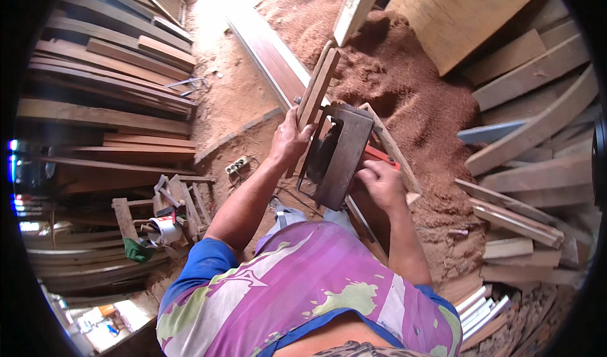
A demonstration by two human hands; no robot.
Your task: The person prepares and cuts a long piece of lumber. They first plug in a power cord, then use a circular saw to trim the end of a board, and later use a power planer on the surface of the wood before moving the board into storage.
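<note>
My left hand (pixel 292 139) is closed round the lower part of a narrow wooden strip (pixel 319 85), which stands along the left side of a dark metal machine table (pixel 346 158). A long slot opens in the table beside the strip, and its inside is too dark to make out. My right hand (pixel 383 181) is at the table's right side with its fingers curled, just below a red bar (pixel 382 156). Whatever those fingers pinch is hidden. Around the machine runs a light wooden frame (pixel 395 145).
Reddish sawdust (pixel 404 72) is heaped beyond and right of the machine. Stacked boards (pixel 107 116) line the left; more planks (pixel 531 135) lean at right. A long board (pixel 269 53) lies ahead. A power strip (pixel 236 165) with a cord and a white bucket (pixel 167 229) sit at left.
</note>
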